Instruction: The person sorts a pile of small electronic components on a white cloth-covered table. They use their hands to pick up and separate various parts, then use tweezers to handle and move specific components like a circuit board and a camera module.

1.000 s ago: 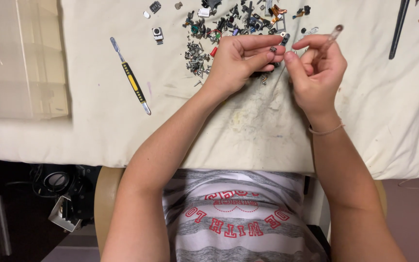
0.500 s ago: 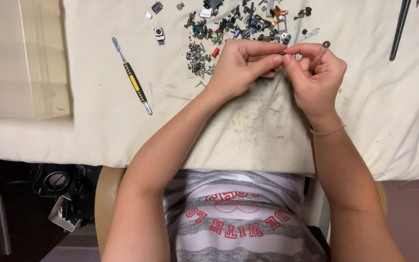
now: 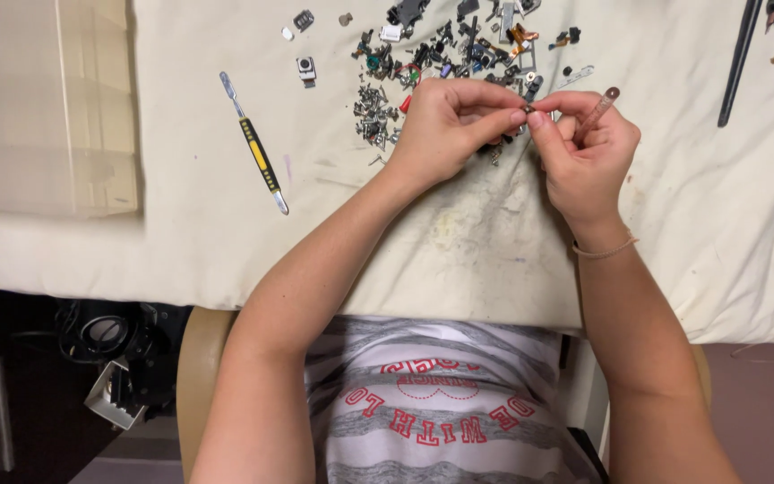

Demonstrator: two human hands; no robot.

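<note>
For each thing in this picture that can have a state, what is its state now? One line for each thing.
Left hand: fingers pinched on a tiny dark part.
Right hand: fingertips meet the same part; a thin brown tool is tucked in the hand.
Yellow-and-black pry tool: lying flat on the cloth, untouched.
Pile of small parts and screws: loose, scattered on the cloth.

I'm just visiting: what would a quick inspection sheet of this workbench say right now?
Surface: stained cream cloth over the table.
Job's things: tiny dark part pinched between both hands; thin brown tool in the right hand.
Clutter: pile of small screws and parts; yellow-handled pry tool; dark tools at far right.
Grippers: left hand and right hand, both closed.
Cables: dark cords below table.
Surroundings: translucent box at left.
</note>
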